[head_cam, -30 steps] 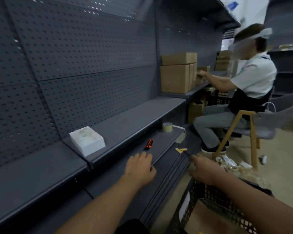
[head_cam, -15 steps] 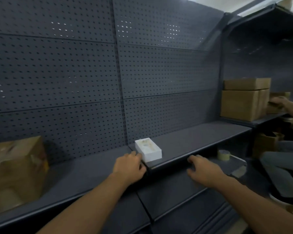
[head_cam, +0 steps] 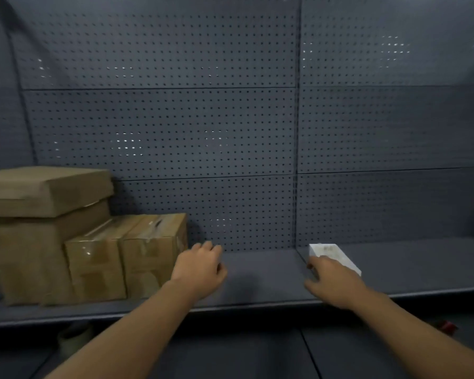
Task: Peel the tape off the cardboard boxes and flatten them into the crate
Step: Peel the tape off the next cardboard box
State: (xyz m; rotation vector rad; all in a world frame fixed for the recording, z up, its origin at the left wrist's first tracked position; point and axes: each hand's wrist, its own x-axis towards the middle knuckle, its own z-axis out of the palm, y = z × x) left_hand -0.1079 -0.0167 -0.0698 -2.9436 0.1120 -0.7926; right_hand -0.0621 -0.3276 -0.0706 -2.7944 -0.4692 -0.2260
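Facing you is a dark grey pegboard [head_cam: 162, 132], matt metal punched with rows of small holes, split by seams into wide panels. Below it runs a flat grey shelf [head_cam: 257, 283] with a thin front lip.

Your boxes sit at the shelf's left end, all plain brown cardboard. Two small boxes [head_cam: 126, 258] stand side by side and touching, each with glossy clear tape along the top that catches the light and duller brown patches on the front. Behind and to their left is a large box [head_cam: 25, 255], and on top of it lies a flat box [head_cam: 44, 190], its lid slightly skewed and a corner lifted. Edges look soft and a bit crushed; the view is blurred, so finer print can't be read.

Your left hand [head_cam: 200, 266] hovers over the shelf just right of the nearer small box, knuckles up, fingers loosely bent, the grip relaxed and holding nothing; whether it touches that box you cannot tell from here.

Your right hand [head_cam: 331, 283] reaches over the shelf's front part, fingers loosely spread, the grip apart and empty. Its fingertips are at the near end of a white tray [head_cam: 337, 255], a shallow rectangular piece with low walls and a pale, rough-looking inside; contact is unclear.

On the lower shelf [head_cam: 257, 356], at the left, a tape roll [head_cam: 74, 337] shows dimly in shadow. Something small and red [head_cam: 448, 326] sits at the right, too blurred to make out.
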